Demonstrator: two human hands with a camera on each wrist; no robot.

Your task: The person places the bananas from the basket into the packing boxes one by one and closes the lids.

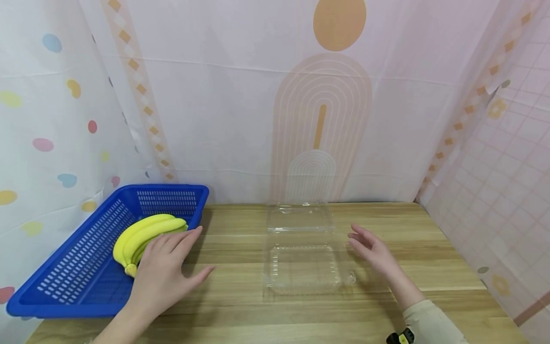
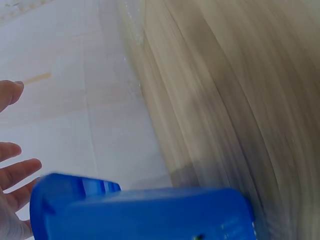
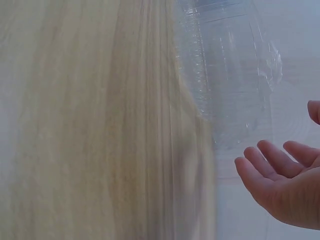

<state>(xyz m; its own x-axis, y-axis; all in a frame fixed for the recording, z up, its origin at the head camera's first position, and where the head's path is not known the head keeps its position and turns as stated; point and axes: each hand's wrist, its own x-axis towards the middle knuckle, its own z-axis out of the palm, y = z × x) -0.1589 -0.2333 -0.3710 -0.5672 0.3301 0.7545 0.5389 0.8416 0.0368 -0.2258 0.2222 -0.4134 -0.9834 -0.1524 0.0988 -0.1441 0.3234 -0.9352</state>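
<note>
The banana bunch (image 1: 146,234) lies in the blue perforated basket (image 1: 96,282), left of the clear plastic clamshell (image 1: 302,260). Nearer the bunch, the left hand (image 1: 165,270) has fingers and thumb spread, apparently empty; contact is unclear. The right hand (image 1: 374,251), relaxed and empty, is just right of the clamshell. A brush from it could slide that seemingly light clamshell across the surface (image 1: 232,315); lifting the bunch too low could snag the basket.
</note>
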